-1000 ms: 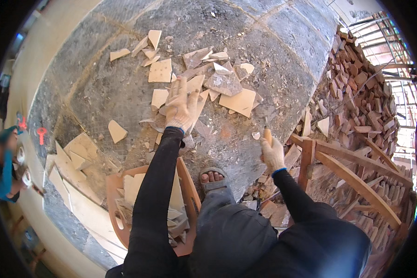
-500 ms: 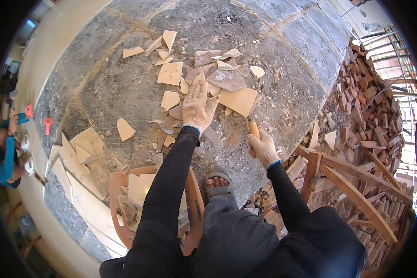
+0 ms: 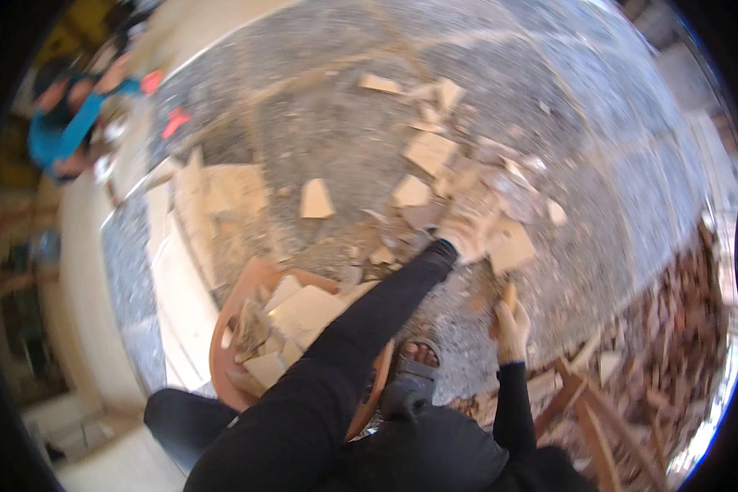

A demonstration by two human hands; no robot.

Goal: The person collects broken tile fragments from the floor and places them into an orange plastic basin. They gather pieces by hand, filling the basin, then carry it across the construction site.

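Note:
My left hand point(image 3: 468, 227), in a pale work glove, is over a heap of broken tile point(image 3: 430, 153) on the dusty grey floor. Motion smears its fingers, and I cannot make out whether they grip a shard. Just right of it rests a larger cream tile piece point(image 3: 512, 248). My gloved right hand point(image 3: 513, 330) is closed round a tool with a tan wooden handle point(image 3: 510, 295); the tool's kind cannot be made out. Below my left forearm stands an orange-brown tub point(image 3: 254, 283) filled with tile shards point(image 3: 307, 316). A lone shard point(image 3: 316, 199) lies left of the heap.
Long pale slabs point(image 3: 180, 287) lie left of the tub. A brick rubble pile point(image 3: 672, 320) and a wooden frame point(image 3: 594, 422) stand at the right. Another person point(image 3: 70, 127) in blue sleeves is at the far left. My sandalled foot point(image 3: 418, 358) is beside the tub.
The view has swung, shifting the whole scene to the right and blurring it. My left hand remains at the tile heap; its outstretched fingers are now smeared. My right hand still holds the tool.

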